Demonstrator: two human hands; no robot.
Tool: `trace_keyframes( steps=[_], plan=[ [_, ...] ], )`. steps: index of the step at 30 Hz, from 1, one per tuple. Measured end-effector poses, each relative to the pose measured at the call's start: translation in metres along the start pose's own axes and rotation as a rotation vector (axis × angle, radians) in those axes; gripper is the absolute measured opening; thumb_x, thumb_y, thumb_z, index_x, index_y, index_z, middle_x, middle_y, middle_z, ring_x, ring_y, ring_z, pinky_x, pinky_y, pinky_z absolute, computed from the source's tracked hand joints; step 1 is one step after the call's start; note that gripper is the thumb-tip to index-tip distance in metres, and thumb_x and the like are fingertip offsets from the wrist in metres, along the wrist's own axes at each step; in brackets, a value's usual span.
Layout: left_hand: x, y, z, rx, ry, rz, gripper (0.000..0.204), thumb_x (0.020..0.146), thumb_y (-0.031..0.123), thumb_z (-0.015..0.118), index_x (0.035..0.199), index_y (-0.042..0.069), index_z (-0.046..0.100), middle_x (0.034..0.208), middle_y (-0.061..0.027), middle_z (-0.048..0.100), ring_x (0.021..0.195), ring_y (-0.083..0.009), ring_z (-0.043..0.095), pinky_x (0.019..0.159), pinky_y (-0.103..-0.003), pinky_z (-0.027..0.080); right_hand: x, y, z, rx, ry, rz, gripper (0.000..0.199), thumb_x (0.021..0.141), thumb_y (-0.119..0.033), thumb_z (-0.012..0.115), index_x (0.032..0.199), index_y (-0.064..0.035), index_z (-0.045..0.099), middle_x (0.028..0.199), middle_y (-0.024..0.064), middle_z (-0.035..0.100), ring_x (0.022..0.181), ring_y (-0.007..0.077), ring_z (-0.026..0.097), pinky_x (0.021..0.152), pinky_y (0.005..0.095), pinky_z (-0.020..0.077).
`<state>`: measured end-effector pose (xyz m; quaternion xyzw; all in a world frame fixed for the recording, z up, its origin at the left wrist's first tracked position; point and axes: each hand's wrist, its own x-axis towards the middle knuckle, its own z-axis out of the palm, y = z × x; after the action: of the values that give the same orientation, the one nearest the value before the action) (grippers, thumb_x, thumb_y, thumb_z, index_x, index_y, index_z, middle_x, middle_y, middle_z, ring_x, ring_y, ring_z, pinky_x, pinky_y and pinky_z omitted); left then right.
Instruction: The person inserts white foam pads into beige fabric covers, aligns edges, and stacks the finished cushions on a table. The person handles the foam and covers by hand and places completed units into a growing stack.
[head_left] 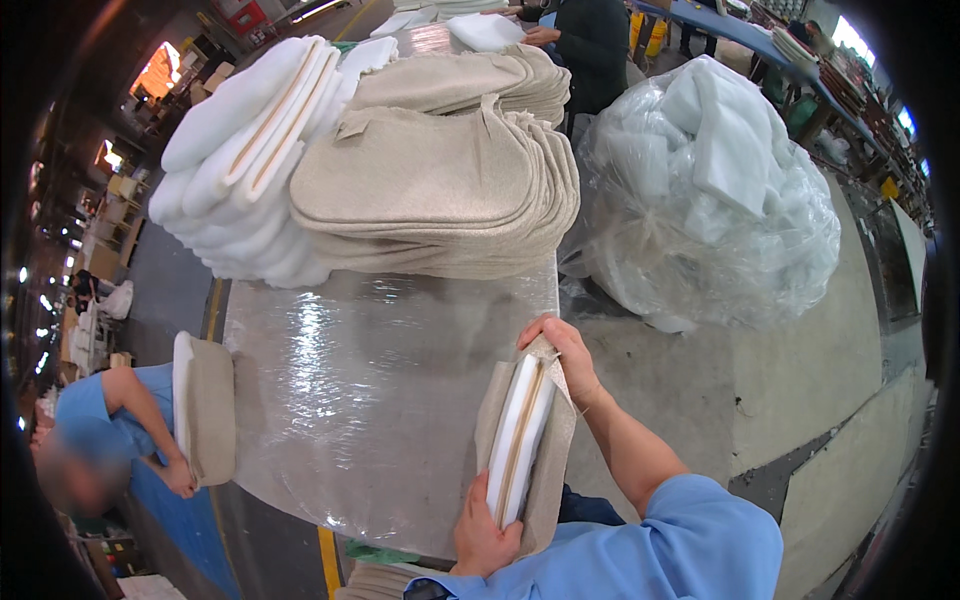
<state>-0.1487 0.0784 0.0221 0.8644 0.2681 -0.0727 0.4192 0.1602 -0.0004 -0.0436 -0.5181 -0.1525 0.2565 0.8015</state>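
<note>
The near edge of the plastic-wrapped table point(380, 400) is where the work happens. The left hand point(484, 540) is clenched around the lower end of a beige fabric cover point(548, 470), thumb over the white foam pads point(520, 440) that poke out of its open side; the palm is hidden behind the cloth. The right hand point(562, 350) pinches the cover's upper end at the table's corner. I count two white layers with a thin tan strip between them, though how far they go inside the cover is hidden.

Farther back lie two stacks of empty beige covers point(430, 190), too many to count, and beside them a heap of bare white foam inserts point(240, 170). To the right a big clear plastic bag point(710, 190) bulges with white foam. At the left edge another person in a blue shirt holds one finished cushion point(205, 410) upright; that person's hand is partly cut off. A dark-clothed person point(590, 40) stands at the far end, mostly out of view.
</note>
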Motion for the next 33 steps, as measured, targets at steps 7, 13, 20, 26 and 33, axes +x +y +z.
trace_keyframes(
  steps=[7, 13, 20, 26, 33],
  plan=[
    [0.003, -0.007, 0.009, 0.033, -0.053, 0.013, 0.099, 0.079, 0.021, 0.071, 0.165, 0.000, 0.025, 0.159, -0.0388, 0.038, 0.145, -0.0556, 0.043, 0.118, -0.057, 0.043, 0.012, -0.006, -0.010, -0.360, -0.100, 0.141, 0.036, 0.107, -0.025, 0.050, 0.084, -0.0025, 0.068, 0.086, 0.0033, 0.063, 0.085, 0.0141, 0.058, 0.082, 0.0302, 0.0465],
    [0.004, 0.003, 0.002, 0.130, 0.142, 0.068, 0.070, 0.088, 0.015, 0.067, 0.153, 0.001, 0.047, 0.140, -0.0260, 0.060, 0.124, -0.0421, 0.061, 0.106, -0.049, 0.051, 0.031, -0.002, 0.001, -0.151, -0.047, 0.198, 0.050, 0.112, -0.036, 0.045, 0.085, -0.0025, 0.070, 0.089, 0.0056, 0.067, 0.088, 0.0181, 0.061, 0.086, 0.0321, 0.0482],
    [0.005, 0.003, 0.004, -0.132, 0.064, 0.106, 0.087, 0.080, 0.018, 0.068, 0.159, -0.003, 0.038, 0.154, -0.0330, 0.050, 0.140, -0.0499, 0.052, 0.118, -0.051, 0.044, 0.018, 0.057, -0.022, 0.150, 0.144, 0.225, 0.069, 0.116, -0.053, 0.035, 0.098, 0.0002, 0.075, 0.096, 0.0143, 0.076, 0.091, 0.0234, 0.069, 0.089, 0.0360, 0.0538],
    [-0.004, 0.001, -0.001, -0.107, 0.129, 0.178, 0.085, 0.078, 0.014, 0.067, 0.158, -0.004, 0.040, 0.152, -0.0325, 0.053, 0.140, -0.0492, 0.053, 0.117, -0.050, 0.045, 0.028, 0.068, -0.014, 0.328, 0.076, 0.327, 0.069, 0.113, -0.058, 0.042, 0.097, 0.0017, 0.074, 0.094, 0.0181, 0.076, 0.089, 0.0294, 0.074, 0.088, 0.0416, 0.0594],
    [-0.010, -0.022, -0.010, -0.326, 0.150, 0.258, 0.073, 0.081, 0.007, 0.065, 0.152, -0.003, 0.050, 0.139, -0.0271, 0.063, 0.128, -0.0423, 0.063, 0.112, -0.047, 0.049, 0.031, 0.103, -0.019, 0.599, 0.041, 0.465, 0.070, 0.110, -0.063, 0.043, 0.111, 0.0008, 0.072, 0.106, 0.0185, 0.076, 0.100, 0.0350, 0.073, 0.097, 0.0490, 0.0584]
  ],
)
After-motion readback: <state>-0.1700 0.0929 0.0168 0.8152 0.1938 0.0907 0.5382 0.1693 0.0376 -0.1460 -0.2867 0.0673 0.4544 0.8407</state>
